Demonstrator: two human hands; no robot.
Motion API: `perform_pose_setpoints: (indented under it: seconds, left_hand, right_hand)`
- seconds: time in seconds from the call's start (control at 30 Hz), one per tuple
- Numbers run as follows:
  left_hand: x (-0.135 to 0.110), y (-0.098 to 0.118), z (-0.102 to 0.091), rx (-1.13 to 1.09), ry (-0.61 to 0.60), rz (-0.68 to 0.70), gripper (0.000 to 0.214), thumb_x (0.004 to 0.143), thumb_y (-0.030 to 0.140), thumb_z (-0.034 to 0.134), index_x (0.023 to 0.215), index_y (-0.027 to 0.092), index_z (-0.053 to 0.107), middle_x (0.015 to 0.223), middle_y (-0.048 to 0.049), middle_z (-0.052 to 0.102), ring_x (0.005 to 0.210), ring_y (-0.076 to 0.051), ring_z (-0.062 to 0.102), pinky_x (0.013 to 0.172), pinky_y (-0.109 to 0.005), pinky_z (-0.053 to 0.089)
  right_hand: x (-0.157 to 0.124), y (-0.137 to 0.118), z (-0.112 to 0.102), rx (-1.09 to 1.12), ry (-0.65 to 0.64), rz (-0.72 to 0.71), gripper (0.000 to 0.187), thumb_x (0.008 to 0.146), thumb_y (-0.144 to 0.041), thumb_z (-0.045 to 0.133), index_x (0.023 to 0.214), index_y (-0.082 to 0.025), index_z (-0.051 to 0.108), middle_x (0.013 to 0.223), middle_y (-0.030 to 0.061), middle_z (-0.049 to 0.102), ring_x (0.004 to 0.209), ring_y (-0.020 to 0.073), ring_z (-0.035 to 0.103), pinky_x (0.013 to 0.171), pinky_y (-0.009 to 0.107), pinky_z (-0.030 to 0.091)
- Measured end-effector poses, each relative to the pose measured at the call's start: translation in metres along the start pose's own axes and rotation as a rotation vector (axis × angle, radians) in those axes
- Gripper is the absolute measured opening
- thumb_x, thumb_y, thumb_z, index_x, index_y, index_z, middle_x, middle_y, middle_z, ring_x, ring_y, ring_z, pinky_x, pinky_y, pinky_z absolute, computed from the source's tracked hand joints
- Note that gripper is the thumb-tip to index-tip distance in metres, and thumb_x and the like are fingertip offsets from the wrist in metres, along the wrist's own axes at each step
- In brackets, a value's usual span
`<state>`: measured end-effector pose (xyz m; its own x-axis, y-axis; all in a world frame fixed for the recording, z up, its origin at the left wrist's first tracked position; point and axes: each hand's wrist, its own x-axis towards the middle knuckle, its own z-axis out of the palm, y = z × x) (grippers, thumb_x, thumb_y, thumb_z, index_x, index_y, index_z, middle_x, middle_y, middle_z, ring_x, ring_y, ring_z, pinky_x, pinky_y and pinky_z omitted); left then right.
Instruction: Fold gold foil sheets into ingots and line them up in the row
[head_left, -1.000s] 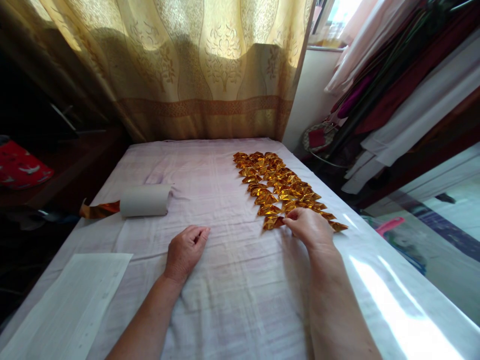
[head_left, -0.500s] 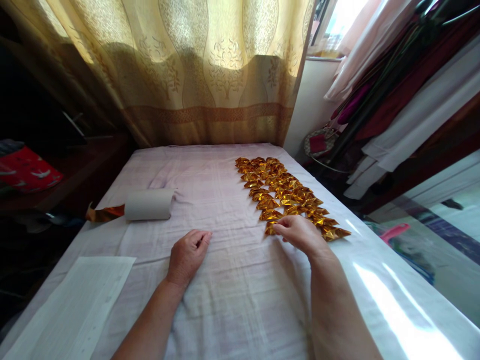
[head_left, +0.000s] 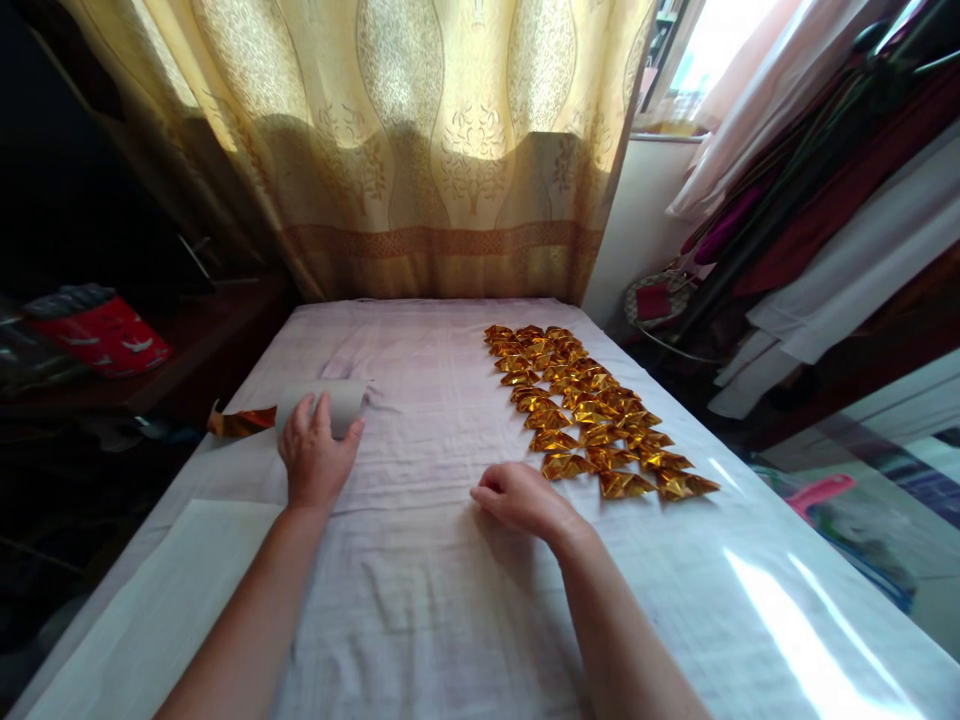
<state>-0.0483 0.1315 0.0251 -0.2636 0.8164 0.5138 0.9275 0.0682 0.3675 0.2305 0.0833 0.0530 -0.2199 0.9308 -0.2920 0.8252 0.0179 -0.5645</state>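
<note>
My left hand lies over the near side of a grey paper roll on the white cloth, fingers curved onto it. A strip of gold foil sticks out of the roll's left end. My right hand rests on the cloth in the middle, fingers loosely curled, with nothing visible in it. Just right of it lie several folded gold paper pieces in rows that run toward the far right corner.
The table is covered by a white cloth. A white paper sheet lies at the near left edge. A patterned curtain hangs behind. Clothes hang at the right. A red bag sits on the dark shelf at the left.
My left hand moved forward and left onto the paper roll. My right hand left the gold pieces and pulled back left onto the cloth. The camera tilted a little.
</note>
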Motion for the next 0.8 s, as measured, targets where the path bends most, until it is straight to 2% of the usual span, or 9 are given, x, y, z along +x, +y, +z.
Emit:
perform_pose_setpoints:
  seconds: [0.1,0.2,0.37,0.57,0.7,0.8]
  left_hand:
    - [0.019,-0.015,0.0,0.177,-0.085,-0.042,0.078,0.088,0.05,0.055,0.144,-0.001,0.041,0.155,-0.032,0.027,0.144,-0.047,0.023,0.11,-0.066,0.025]
    - [0.025,-0.026,0.001,0.254,-0.156,-0.025,0.074,0.089,0.05,0.052,0.144,0.001,0.043,0.157,-0.0307,0.026,0.145,-0.046,0.021,0.11,-0.067,0.022]
    - [0.015,-0.031,0.003,0.3,-0.124,0.072,0.062,0.091,0.043,0.052,0.141,0.006,0.049,0.156,-0.0253,0.034,0.144,-0.04,0.027,0.113,-0.061,0.021]
    - [0.01,-0.031,0.002,0.275,-0.096,0.149,0.046,0.093,0.035,0.049,0.134,0.014,0.058,0.149,-0.0196,0.047,0.141,-0.037,0.036,0.113,-0.06,0.02]
    - [0.004,-0.031,-0.002,0.201,-0.144,0.262,0.041,0.094,0.032,0.047,0.13,0.017,0.062,0.142,-0.0166,0.056,0.135,-0.034,0.046,0.115,-0.058,0.019]
    - [-0.012,-0.027,-0.008,0.106,-0.226,0.425,0.036,0.092,0.032,0.052,0.125,0.024,0.065,0.138,-0.0123,0.061,0.134,-0.032,0.05,0.115,-0.055,0.023]
  right_hand:
    - [0.005,-0.006,0.014,0.014,-0.018,-0.019,0.022,0.085,-0.026,0.057,0.071,-0.02,0.074,0.058,0.0011,0.068,0.057,0.0136,0.059,0.055,0.022,0.035]
    - [0.01,0.0,0.019,0.056,-0.031,-0.025,0.025,0.086,-0.027,0.055,0.069,-0.019,0.072,0.057,0.0001,0.067,0.054,0.0115,0.057,0.053,0.021,0.034]
    - [0.013,0.01,0.022,0.113,-0.053,-0.022,0.026,0.087,-0.027,0.054,0.069,-0.018,0.071,0.058,-0.0001,0.067,0.051,0.0109,0.057,0.052,0.021,0.035]
    - [0.014,0.008,0.023,0.159,-0.048,-0.006,0.027,0.086,-0.028,0.056,0.065,-0.018,0.069,0.054,-0.0008,0.064,0.05,0.0108,0.056,0.053,0.021,0.036]
    - [0.013,0.007,0.021,0.22,-0.061,0.006,0.027,0.086,-0.026,0.057,0.063,-0.017,0.067,0.051,-0.0009,0.062,0.048,0.0102,0.055,0.05,0.019,0.035]
    - [0.013,0.009,0.019,0.301,-0.097,0.019,0.023,0.089,-0.025,0.055,0.076,-0.015,0.07,0.062,0.0009,0.068,0.05,0.009,0.057,0.048,0.017,0.037]
